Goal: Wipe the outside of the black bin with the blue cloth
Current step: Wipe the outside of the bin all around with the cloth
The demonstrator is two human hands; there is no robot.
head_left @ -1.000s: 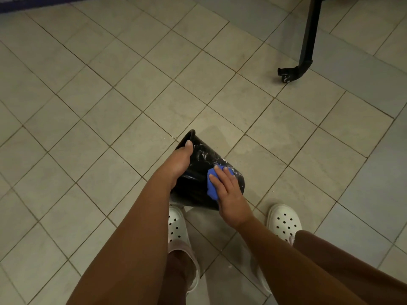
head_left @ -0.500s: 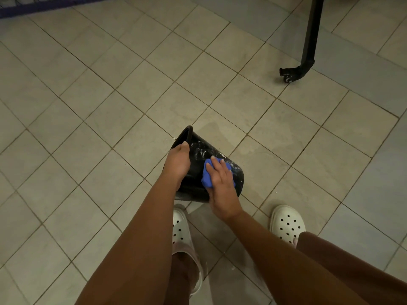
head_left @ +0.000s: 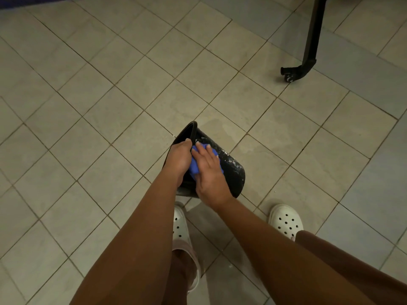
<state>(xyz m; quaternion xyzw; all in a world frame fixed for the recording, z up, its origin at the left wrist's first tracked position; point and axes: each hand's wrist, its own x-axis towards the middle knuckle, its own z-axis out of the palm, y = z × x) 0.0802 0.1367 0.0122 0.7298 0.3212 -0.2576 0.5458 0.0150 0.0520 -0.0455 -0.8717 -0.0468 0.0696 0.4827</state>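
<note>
Left hand clamps the rim of the black bin, tipping it off the floor to steady it; right hand presses the blue cloth flat near that rim, probably scrubbing specks.

We see a floor of square beige tiles with dark grout lines, laid diagonally to the view. A black metal furniture leg with a castor stands at upper right. Lighting is dim and even.
</note>
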